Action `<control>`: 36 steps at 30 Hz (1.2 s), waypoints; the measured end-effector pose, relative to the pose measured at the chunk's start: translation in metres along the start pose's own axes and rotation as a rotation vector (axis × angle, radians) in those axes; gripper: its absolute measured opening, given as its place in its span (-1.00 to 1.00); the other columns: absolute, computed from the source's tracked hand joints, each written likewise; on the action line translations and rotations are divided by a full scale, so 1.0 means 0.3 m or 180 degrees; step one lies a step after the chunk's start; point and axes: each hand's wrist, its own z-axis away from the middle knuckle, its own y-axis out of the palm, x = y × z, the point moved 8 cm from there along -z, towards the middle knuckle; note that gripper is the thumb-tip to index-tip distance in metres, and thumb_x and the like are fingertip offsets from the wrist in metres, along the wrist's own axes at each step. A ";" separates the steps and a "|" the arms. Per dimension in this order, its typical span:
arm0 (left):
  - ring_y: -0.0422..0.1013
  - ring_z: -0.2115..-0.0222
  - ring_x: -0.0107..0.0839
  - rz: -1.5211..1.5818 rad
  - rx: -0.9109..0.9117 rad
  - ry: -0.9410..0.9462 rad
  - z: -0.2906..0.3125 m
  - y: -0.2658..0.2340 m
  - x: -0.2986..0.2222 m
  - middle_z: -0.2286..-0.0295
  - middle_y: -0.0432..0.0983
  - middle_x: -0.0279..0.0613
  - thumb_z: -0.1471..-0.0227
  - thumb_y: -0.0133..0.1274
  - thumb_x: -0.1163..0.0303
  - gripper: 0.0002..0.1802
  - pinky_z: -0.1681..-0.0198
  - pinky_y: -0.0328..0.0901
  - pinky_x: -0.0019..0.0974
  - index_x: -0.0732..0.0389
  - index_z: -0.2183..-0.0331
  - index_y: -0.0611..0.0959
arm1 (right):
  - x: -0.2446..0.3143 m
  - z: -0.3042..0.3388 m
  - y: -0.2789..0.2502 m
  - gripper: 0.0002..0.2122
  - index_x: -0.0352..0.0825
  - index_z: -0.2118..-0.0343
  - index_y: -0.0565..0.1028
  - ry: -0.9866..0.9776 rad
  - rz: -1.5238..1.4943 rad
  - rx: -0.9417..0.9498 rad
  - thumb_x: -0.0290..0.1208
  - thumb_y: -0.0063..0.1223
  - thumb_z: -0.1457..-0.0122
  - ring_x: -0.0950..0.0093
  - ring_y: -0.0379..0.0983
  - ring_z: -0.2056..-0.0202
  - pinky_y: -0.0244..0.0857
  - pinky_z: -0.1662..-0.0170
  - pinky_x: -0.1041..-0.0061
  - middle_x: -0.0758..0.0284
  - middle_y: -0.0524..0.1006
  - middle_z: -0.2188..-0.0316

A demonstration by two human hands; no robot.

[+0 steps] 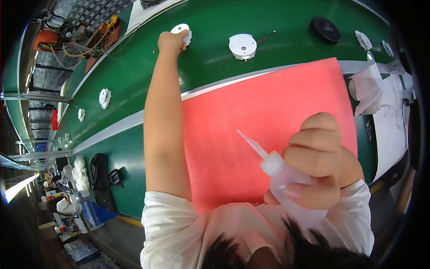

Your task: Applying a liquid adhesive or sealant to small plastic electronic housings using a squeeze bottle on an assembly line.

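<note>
The person's left hand (170, 43) is stretched past the metal rail (116, 127) toward the far edge of the green table (206, 58), its grip closed on the rim of a white disc (179, 28); some fingers are hidden. The right hand (313, 152) has its grip wrapped tight around a squeeze bottle (285, 182), held close to the chest over the right part of a pink mat (228, 152), nozzle (252, 143) slanting away and leftward.

From where I stand, too firm a squeeze could send drops onto the mat, if the bottle has liquid in it; I can't tell its level. At that reach, a hold on the rim alone could let the disc tip or slip, and I'd guess the thin lead (155, 50) beside that hand could catch on the rail if dragged over it.

The mat lies along the table's near edge. Beyond the rail sit a second disc (243, 46) with a dark lead and, further right, a black round part (325, 30). A crumpled white sheet (368, 87) drapes at the right end; a black bag (99, 170) lies off to the left. Past that, the workshop runs back under strip lights (21, 186), with a person in white headwear (67, 207) among the cluttered stations.
</note>
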 end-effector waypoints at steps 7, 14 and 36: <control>0.49 0.50 -0.22 0.2977 -0.0101 -0.0563 0.005 -0.119 0.107 0.40 0.46 0.07 0.13 0.02 0.62 -0.69 0.50 0.47 -0.47 0.59 0.28 0.40 | 0.140 -0.157 0.033 -0.58 -0.09 0.26 0.21 0.0003 0.0010 -0.0077 -0.18 0.20 0.12 0.47 0.20 0.60 0.00 0.54 0.47 0.36 0.30 0.50; 0.36 0.21 -0.12 0.4265 0.0464 0.0310 0.326 -0.202 0.110 0.22 0.30 0.11 -0.01 -0.04 0.43 -0.62 0.21 0.39 -0.21 0.45 0.15 0.31 | 0.183 -0.127 0.105 -0.59 -0.11 0.25 0.21 0.0194 -0.0194 0.0035 -0.18 0.19 0.10 0.44 0.21 0.62 0.01 0.53 0.43 0.32 0.32 0.48; 0.39 0.24 -0.18 0.0667 -0.0012 0.3953 1.047 -0.168 0.109 0.23 0.33 -0.02 0.48 0.40 0.31 -0.23 0.24 0.31 -0.23 0.25 0.17 0.37 | 0.112 0.003 0.286 -0.64 -0.08 0.30 0.26 0.0280 -0.0494 -0.0016 -0.22 0.19 0.11 0.44 0.21 0.63 0.03 0.57 0.48 0.35 0.31 0.55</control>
